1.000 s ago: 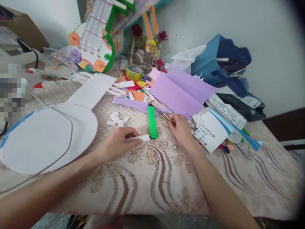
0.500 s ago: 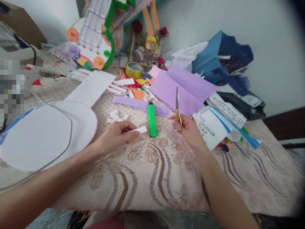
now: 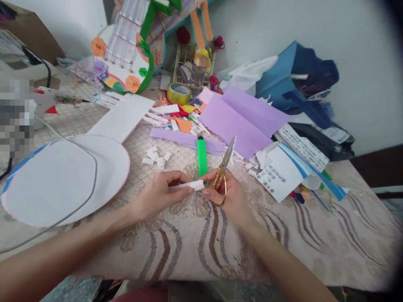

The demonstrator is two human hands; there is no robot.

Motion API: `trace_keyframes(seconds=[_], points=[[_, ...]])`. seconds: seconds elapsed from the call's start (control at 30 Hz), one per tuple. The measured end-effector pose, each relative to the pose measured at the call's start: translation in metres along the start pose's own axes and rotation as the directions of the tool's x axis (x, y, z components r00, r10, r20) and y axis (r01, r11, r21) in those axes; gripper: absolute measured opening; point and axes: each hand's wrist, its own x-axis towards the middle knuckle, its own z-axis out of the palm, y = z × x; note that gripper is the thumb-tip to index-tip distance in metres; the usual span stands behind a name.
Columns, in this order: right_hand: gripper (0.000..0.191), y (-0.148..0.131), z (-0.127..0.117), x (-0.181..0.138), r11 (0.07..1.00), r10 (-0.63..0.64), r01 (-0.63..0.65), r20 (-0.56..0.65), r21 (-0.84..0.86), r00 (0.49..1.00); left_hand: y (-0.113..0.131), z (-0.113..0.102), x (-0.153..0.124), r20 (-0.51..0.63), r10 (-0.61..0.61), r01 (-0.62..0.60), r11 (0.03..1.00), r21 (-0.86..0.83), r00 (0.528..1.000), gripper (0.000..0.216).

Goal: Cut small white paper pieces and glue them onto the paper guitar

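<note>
Pinched between the thumb and fingers of my left hand (image 3: 165, 191) is a narrow white paper strip (image 3: 195, 185), its free end pointing right. My right hand (image 3: 228, 191) is closed around gold-handled scissors (image 3: 224, 167), whose blades point up and away, apart from the strip. The right fingertips are close to the strip's end; whether they touch it I cannot tell. Just beyond the hands lies a green utility knife (image 3: 202, 155), its lower end partly hidden by the right fingers. Small cut white pieces (image 3: 154, 155) lie loosely beyond my left hand.
A white oval board (image 3: 63, 180) with a grey cord across it lies at left. Purple paper sheets (image 3: 236, 119), paper scraps and a roll of yellow tape (image 3: 179, 93) lie farther back. A blue bag (image 3: 277, 79) stands at right; a glue gun (image 3: 47, 98) is at far left.
My right hand has come left and nearer with the scissors, close to my left hand. The left hand with the strip has shifted slightly right and nearer.
</note>
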Motion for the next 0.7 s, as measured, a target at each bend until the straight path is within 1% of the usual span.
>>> trace_keyframes(seconds=[0.13,0.43,0.5,0.6,0.63,0.7], points=[[0.03,0.002,0.005,-0.003,1.0,0.018,-0.019,-0.027,-0.021,0.999,0.002,0.003,-0.001,-0.012,0.025,-0.025,1.0,0.015,1.0,0.024],[0.026,0.007,0.007,-0.001,0.999,0.039,-0.039,0.008,0.015,0.999,-0.001,0.007,-0.001,-0.006,0.018,-0.018,0.999,-0.037,1.0,0.025],[0.024,0.007,0.006,0.0,0.999,0.046,-0.046,0.002,0.026,0.999,-0.002,0.005,0.0,0.04,0.001,0.002,0.997,-0.082,0.999,0.028],[0.023,0.008,0.004,0.003,0.995,0.062,-0.062,-0.006,0.08,0.998,-0.006,-0.001,0.003,0.156,-0.046,0.073,0.982,-0.174,0.987,0.037],[0.024,0.008,0.003,0.004,0.993,0.067,-0.066,-0.009,0.1,0.998,-0.007,-0.003,0.004,0.177,-0.06,0.095,0.976,-0.195,0.982,0.039],[0.026,0.009,0.001,0.005,0.989,0.081,-0.079,-0.009,0.123,0.997,-0.009,-0.006,0.005,0.179,-0.068,0.107,0.97,-0.22,0.981,0.04]])
